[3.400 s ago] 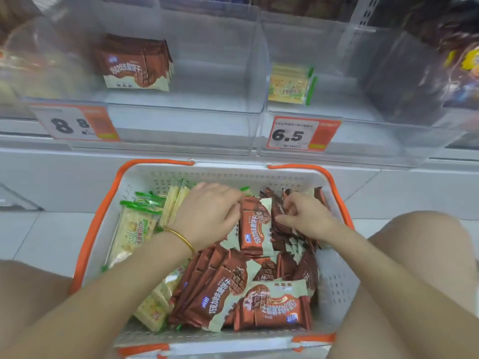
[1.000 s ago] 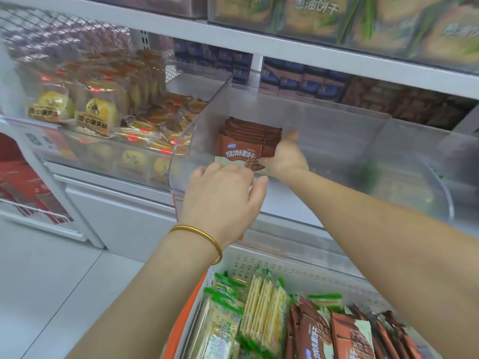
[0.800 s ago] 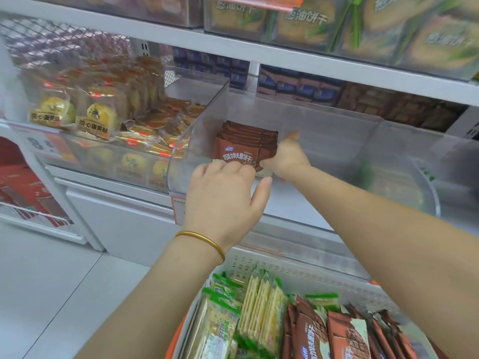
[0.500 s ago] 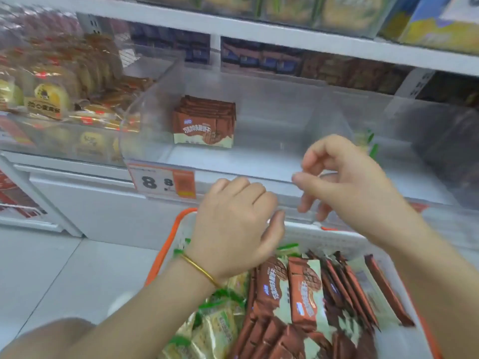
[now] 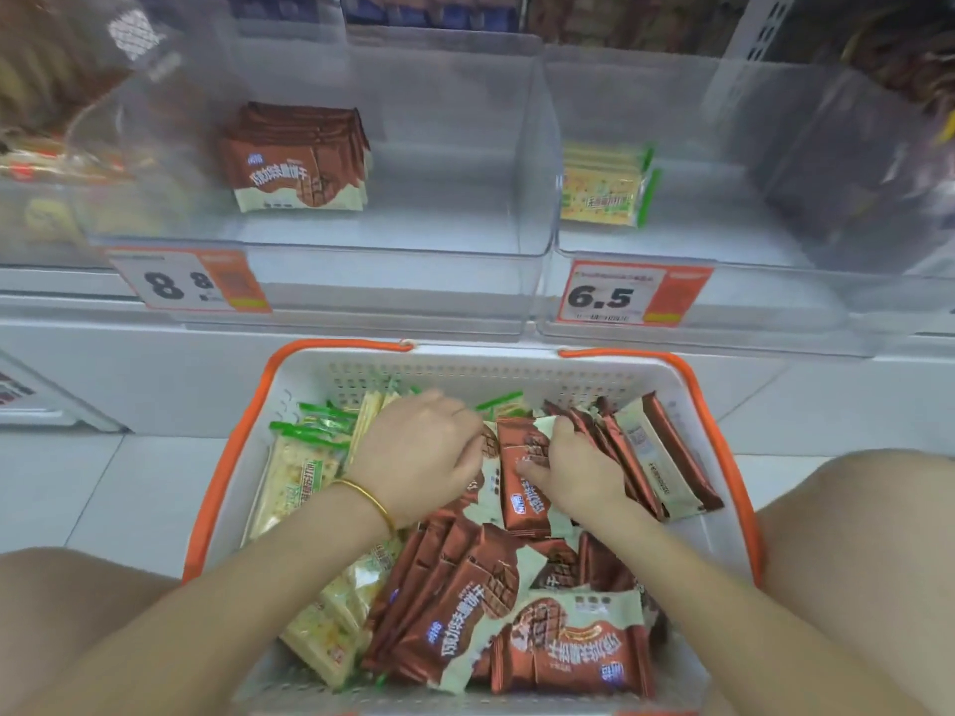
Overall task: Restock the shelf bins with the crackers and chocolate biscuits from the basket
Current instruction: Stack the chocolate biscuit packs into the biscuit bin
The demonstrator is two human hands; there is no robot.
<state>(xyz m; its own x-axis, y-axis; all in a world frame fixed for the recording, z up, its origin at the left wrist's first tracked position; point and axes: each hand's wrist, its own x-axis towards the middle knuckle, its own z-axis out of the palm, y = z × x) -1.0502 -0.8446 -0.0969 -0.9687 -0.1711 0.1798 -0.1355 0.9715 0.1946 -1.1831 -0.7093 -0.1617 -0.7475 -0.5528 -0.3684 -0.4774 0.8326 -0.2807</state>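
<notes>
Bright and evenly lit, barely shadowed; sharp around the basket (image 5: pixel 517 369), smeared and bowed far above it.

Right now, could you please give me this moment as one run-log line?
step: picking | left hand: on chocolate biscuits | right hand: pinching chocolate biscuits | basket: loaded

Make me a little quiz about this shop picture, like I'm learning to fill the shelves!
1. True or false: the left hand and the right hand are both down in the basket.
2. Which packs lie along the basket's left side? A) chocolate biscuits B) green-edged crackers C) yellow cakes
3. Fill in: the shelf bin holding the chocolate biscuit stack shows a price tag reading ___.

Key: 1 true; 2 B; 3 8.8
</notes>
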